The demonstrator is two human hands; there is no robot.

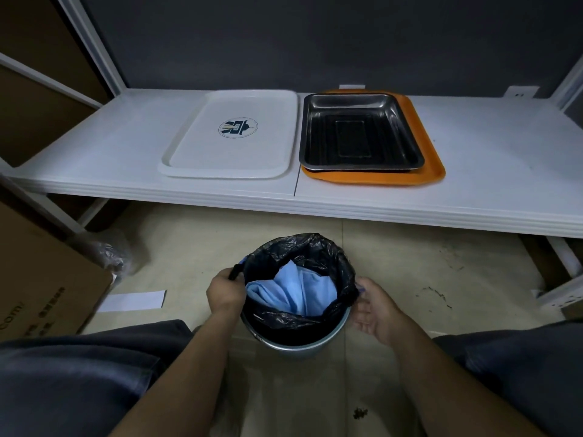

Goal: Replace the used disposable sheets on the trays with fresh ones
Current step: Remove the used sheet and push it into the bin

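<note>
With the bag [315, 250] gripped by the left hand [225, 293] and the right hand [377, 307] open, the sheets [293, 294] should be tucked fully inside.

The left hand [225, 293] grips the rim of the black bag [303, 250] lining a bin [296, 343] on the floor; the right hand [375, 307] lies open just beside the bag's other edge. Crumpled blue sheets [293, 294] sit inside. On the shelf [489, 152] beyond, a white tray [189, 159] lies beside a steel tray [362, 97] stacked on an orange tray [432, 175]
</note>
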